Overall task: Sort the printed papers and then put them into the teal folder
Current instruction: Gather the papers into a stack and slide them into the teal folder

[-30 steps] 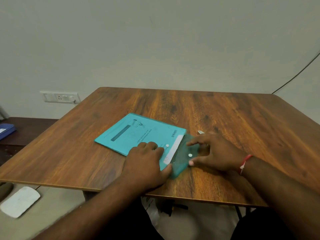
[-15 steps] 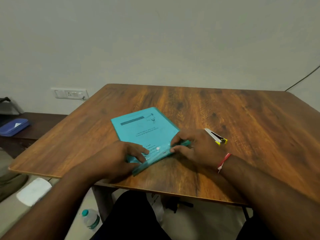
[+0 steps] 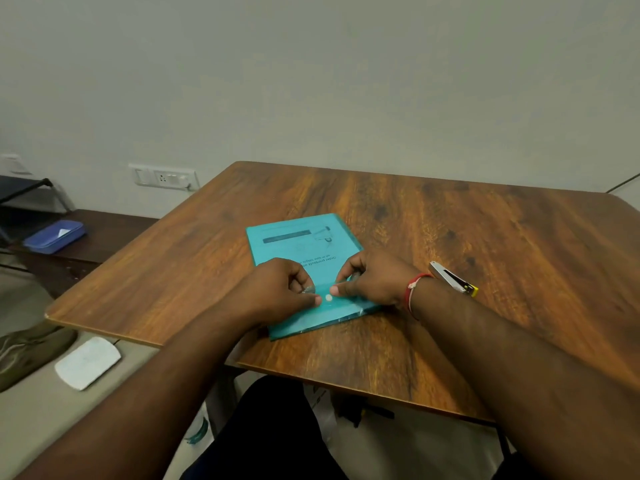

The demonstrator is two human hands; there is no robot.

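teal folder (image 3: pixel 300 249) lies flat on the table (image 3: pixel 502 237), near the near edge, flap end toward me, far end pointing at the far edge. printed papers (image 3: pixel 294 237) are inside; a dark bar and upside-down text show through the cover. left hand (image 3: pixel 277 294): fingers curled, thumb and fingers pinching the flap just left of the white snap button (image 3: pixel 328 298). right hand (image 3: pixel 375 282): fingers curled over the flap's upper edge, thumb on the flap just right of the button, so it grips the flap too. both thumb tips flank the button, close but not covering it. red thread (image 3: pixel 413 289) on my right wrist. stapler (image 3: pixel 453 281) rests on the table just right of that wrist, apart from the folder. blue tray (image 3: pixel 54 236) on the low bench beyond the left edge.
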